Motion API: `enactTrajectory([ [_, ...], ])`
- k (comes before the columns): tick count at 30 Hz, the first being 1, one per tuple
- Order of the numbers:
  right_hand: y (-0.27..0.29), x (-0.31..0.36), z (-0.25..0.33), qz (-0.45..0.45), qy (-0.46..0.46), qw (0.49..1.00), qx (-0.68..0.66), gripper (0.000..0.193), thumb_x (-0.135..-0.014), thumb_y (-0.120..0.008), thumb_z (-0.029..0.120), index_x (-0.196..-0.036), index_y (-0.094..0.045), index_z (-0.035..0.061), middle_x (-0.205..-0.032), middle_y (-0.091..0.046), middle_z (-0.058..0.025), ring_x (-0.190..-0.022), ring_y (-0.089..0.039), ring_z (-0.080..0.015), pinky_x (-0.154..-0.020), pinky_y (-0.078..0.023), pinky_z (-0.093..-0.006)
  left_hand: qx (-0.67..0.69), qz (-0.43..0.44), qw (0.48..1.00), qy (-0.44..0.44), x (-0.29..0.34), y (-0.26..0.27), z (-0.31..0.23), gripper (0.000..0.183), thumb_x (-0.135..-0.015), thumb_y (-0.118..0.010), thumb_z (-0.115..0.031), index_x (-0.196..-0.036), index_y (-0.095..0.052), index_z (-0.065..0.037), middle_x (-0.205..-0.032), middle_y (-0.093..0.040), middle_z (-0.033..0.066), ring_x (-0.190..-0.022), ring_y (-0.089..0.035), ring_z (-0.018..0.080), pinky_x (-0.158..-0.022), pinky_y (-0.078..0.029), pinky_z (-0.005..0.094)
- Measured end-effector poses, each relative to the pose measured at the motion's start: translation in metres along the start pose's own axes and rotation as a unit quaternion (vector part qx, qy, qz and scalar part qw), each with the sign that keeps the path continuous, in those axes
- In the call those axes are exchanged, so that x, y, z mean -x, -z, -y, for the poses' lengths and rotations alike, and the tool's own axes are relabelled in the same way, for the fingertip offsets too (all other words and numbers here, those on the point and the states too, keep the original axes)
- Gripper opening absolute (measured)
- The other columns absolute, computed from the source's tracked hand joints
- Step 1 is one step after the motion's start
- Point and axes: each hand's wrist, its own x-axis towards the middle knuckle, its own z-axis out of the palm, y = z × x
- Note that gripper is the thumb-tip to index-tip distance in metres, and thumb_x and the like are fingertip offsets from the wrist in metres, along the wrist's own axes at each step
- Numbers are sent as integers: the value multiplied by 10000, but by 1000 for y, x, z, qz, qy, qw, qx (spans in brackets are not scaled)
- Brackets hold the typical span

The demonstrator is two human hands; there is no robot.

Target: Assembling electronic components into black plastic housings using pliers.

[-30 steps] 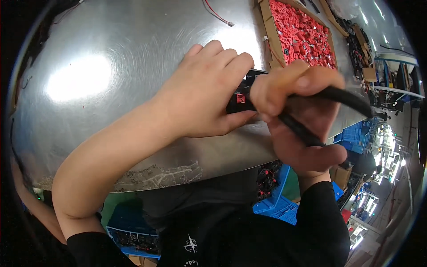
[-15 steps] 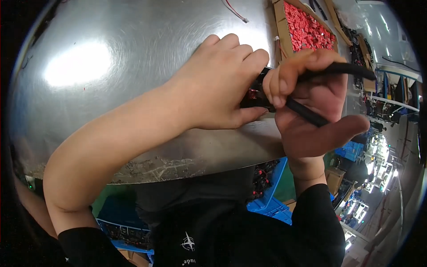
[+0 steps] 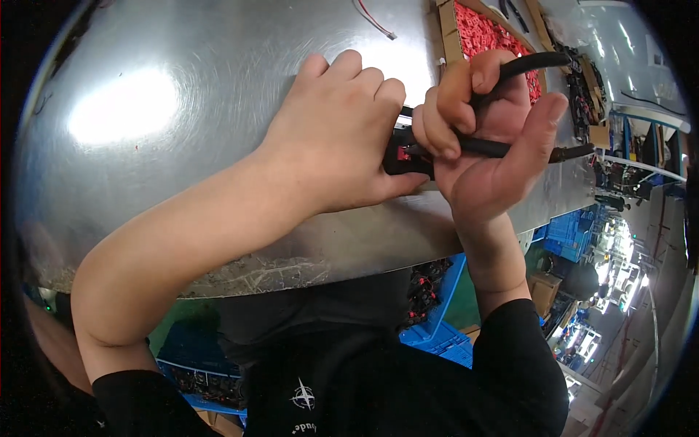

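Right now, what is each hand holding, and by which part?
The right hand holds a black-handled tool by its handles; the left hand holds a black part, but hides exactly where.

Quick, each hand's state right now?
Left hand: closed on a black part.
Right hand: holding a black-handled tool, its handles apart.

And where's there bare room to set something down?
Widest: the metal tabletop beyond the left forearm, up to the red-white cable. A narrower strip separates the left hand from the front edge. Crowded: rightward, with the right hand, black-handled pliers and cardboard box.
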Motion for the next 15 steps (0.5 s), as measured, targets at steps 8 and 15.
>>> enactTrajectory([
  [8,14,-10,-1,211,-47,975,-43,681,-1018,-414,796,-969,-445,117,-707,-403,9,-535,-302,-91,-531,-268,-285,73,21,995,-66,-2,-2,15,576,-727,-895,-522,-979,-678,-53,-958,-708,111,-1004,-649,302,-920,-471,431],
  [15,26,-13,-3,270,-65,956,-94,702,-962,-549,803,-886,-487,108,-646,-430,21,-498,-349,-115,-506,-290,-292,126,35,986,-101,-5,-10,18,588,-756,-883,-534,-995,-661,-45,-953,-718,128,-1008,-662,323,-938,-489,436],
])
